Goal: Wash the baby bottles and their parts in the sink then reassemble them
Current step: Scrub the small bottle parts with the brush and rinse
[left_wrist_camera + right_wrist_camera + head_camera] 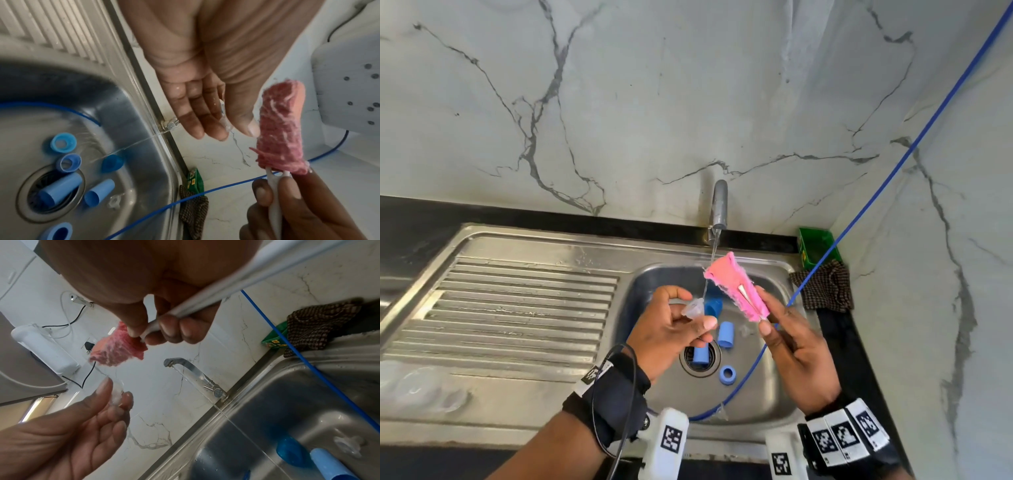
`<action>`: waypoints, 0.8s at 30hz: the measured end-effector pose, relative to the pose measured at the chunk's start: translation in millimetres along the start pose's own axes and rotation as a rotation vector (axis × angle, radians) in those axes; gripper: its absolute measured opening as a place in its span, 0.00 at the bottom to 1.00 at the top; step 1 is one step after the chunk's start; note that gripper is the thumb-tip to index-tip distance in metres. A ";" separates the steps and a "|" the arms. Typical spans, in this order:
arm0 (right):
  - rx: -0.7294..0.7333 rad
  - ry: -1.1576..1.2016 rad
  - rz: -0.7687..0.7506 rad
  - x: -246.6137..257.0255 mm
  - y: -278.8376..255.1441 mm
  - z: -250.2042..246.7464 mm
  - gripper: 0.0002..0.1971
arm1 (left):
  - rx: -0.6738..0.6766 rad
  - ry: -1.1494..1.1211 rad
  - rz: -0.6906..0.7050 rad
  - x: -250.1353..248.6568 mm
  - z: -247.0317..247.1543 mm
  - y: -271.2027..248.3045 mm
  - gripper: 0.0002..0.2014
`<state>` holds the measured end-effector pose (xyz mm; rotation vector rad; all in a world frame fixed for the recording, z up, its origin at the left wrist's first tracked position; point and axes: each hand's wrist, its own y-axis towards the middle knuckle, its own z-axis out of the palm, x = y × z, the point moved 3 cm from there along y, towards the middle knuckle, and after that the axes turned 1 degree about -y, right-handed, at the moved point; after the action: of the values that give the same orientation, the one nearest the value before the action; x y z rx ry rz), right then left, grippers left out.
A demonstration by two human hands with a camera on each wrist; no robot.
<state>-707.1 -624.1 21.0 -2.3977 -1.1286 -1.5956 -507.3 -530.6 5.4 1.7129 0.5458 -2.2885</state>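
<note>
My left hand (700,317) pinches a clear silicone nipple (693,306) between thumb and fingers under the thin stream of water from the tap (719,205). My right hand (767,311) grips the white handle (226,293) of a bottle brush, whose pink sponge head (736,287) points up and left, just right of the nipple and apart from it. In the sink basin (763,394) lie two blue bottle tubes (726,334) (700,356), one of them over the drain, a blue ring (728,374), a blue cap (714,306) and another clear nipple (744,329).
A ribbed drainboard (517,301) lies left of the basin, with clear parts (417,387) at its near left. A green box (816,246) and a checked cloth (825,287) sit at the back right corner. A blue cord (893,171) runs down across the basin.
</note>
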 end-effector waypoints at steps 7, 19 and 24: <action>0.071 -0.084 -0.045 4.0 -10.9 26.6 0.23 | 0.136 0.125 0.088 -1.7 -17.7 -1.5 0.12; -0.048 -0.117 -0.027 24.8 -8.4 21.4 0.22 | 0.179 -0.043 0.088 -1.0 1.0 -6.3 0.17; 0.006 -0.064 -0.119 31.7 1.4 11.5 0.22 | 0.146 -0.005 0.130 -11.7 9.4 -7.4 0.06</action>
<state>-690.9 -603.3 41.9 -2.4368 -1.3084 -1.5554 -515.1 -528.4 20.2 1.7517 0.2630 -2.2891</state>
